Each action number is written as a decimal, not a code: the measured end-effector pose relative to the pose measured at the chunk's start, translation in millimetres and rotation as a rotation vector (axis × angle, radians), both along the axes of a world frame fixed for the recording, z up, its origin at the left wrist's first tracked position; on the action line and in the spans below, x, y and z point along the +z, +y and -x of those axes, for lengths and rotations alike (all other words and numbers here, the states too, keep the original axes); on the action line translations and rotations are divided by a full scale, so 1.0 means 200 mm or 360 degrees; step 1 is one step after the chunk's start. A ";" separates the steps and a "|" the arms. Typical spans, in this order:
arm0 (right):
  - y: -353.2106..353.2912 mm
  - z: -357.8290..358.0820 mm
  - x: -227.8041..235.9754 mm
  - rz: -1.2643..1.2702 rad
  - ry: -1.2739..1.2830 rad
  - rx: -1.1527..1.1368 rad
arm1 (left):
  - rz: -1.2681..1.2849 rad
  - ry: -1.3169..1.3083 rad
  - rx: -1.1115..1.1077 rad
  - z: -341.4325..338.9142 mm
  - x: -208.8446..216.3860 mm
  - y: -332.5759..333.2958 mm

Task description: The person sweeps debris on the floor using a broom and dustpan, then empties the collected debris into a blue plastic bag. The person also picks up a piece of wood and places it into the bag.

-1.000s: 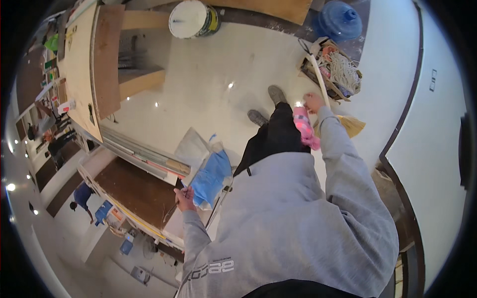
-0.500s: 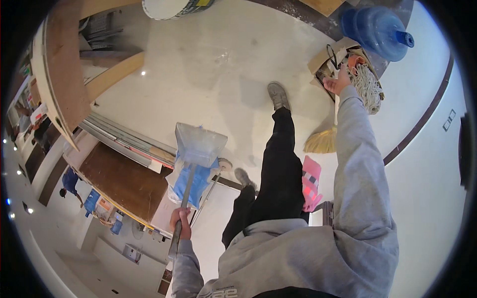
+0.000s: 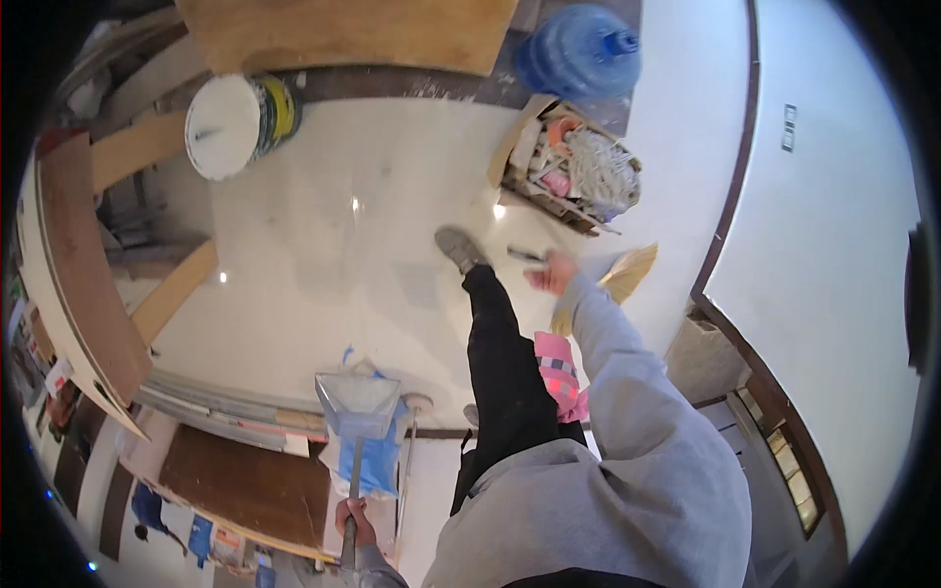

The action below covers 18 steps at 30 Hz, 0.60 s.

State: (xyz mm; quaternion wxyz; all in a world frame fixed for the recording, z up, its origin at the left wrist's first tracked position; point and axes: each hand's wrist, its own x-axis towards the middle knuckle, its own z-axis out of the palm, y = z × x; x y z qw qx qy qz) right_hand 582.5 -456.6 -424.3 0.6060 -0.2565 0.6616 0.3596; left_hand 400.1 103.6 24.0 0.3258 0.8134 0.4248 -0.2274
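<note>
In my left hand (image 3: pixel 356 521), closed at lower left, is the handle of a grey long-handled dustpan (image 3: pixel 361 397). Its pan tilts over a blue and white bag (image 3: pixel 377 459). My right hand (image 3: pixel 555 273), somewhat blurred, is closed around a broom's handle, whose dark end (image 3: pixel 526 255) sticks out to the left. The straw-coloured bristles of the broom (image 3: pixel 632 272) fan out behind my right forearm, which hides part of them. Beyond this hand is a cardboard box (image 3: pixel 520 147) with a string mop head (image 3: pixel 600 169) and odds and ends in it.
A blue water bottle (image 3: pixel 578 54) lies behind the box. The white-lidded bucket (image 3: pixel 223 127) is at far left, near wooden boards (image 3: pixel 74 255). Pink checked cloth (image 3: pixel 557 372) hangs by my leg. A brown-topped table (image 3: pixel 245 480) is at lower left; another person (image 3: pixel 147 508) is beyond it.
My right hand has drawn back from the box, down and left, with the broom. The view has turned, bringing the whole bucket into sight. My left hand still grips the dustpan.
</note>
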 end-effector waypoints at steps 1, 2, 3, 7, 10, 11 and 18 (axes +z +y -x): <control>-0.01 0.10 0.12 0.0030 0.0018 -0.0031 | 0.0010 -0.0027 0.0028 0.02 0.00 0.02; -0.03 0.20 0.24 0.0085 -0.0006 -0.0042 | -0.0010 -0.0054 0.0008 0.03 -0.02 0.07; -0.08 0.29 0.33 0.0142 -0.0034 -0.0038 | 0.0016 -0.0101 -0.0043 0.04 -0.05 0.10; -0.34 0.58 0.53 0.0290 0.0210 -0.0484 | 0.0117 -0.0354 -0.0072 0.09 -0.23 0.12; -0.46 0.76 0.73 0.0466 0.0272 -0.0446 | 0.0123 -0.0591 -0.0305 0.17 -0.37 0.17; -0.52 0.88 0.73 0.0445 0.0299 -0.0408 | 0.0127 -0.0684 -0.0440 0.20 -0.38 0.18; -0.64 1.34 0.71 0.0412 0.0248 -0.1050 | 0.0074 -0.1016 -0.0494 0.63 -0.33 0.04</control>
